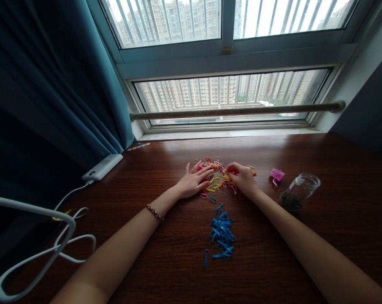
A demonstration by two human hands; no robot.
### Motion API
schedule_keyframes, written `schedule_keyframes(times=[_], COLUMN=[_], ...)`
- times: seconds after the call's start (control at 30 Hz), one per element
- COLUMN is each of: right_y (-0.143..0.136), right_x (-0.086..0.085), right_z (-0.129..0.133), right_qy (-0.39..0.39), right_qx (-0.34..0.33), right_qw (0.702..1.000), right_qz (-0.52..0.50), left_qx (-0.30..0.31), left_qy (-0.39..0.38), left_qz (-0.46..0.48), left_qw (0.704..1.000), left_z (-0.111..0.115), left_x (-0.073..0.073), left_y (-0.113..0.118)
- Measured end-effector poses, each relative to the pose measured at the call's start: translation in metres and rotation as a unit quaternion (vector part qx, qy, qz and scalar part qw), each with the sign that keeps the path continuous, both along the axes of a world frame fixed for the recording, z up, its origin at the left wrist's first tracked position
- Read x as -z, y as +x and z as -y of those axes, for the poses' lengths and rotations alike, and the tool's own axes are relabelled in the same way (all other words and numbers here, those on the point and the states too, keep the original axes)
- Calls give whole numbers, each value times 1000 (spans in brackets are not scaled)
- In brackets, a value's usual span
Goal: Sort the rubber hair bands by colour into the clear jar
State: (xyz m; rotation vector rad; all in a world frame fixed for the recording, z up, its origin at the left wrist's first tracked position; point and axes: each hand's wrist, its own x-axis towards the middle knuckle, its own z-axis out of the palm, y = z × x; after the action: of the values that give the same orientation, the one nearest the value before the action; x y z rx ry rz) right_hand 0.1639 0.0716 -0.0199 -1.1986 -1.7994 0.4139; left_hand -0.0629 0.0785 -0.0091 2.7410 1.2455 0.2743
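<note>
A mixed pile of small rubber bands in yellow, red, pink and orange lies on the brown wooden table between my hands. My left hand rests at the pile's left side, fingers spread over the bands. At the pile's right side, the fingertips of my right hand come together in a pinch among the bands; whatever is in them is too small to make out. Nearer to me lies a separate heap of blue rubber bands, with one blue band lying between the two piles.
To the right stand a glass jar with dark contents and a small pink object. A white power bank with a white cable lies at left, beside a blue curtain. A window with a rail is behind.
</note>
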Motion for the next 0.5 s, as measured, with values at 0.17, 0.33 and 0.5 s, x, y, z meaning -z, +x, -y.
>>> schedule_keyframes(times=[0.17,0.33,0.5], right_y=[-3,-3,-1], right_x=[-4,-6,-2], right_z=[2,4,2], right_qy=[-9,8,41], right_qx=[-42,-45,-4], right_qw=[999,998,998], right_qz=[10,49,48], left_qx=[-11,-30,-34], left_qy=[10,24,28], left_qz=[-3,-2,-11], left_qw=[1000,999,999], left_z=[-3,-2,-2], left_x=[4,6,6], left_y=[-2,-3,-3])
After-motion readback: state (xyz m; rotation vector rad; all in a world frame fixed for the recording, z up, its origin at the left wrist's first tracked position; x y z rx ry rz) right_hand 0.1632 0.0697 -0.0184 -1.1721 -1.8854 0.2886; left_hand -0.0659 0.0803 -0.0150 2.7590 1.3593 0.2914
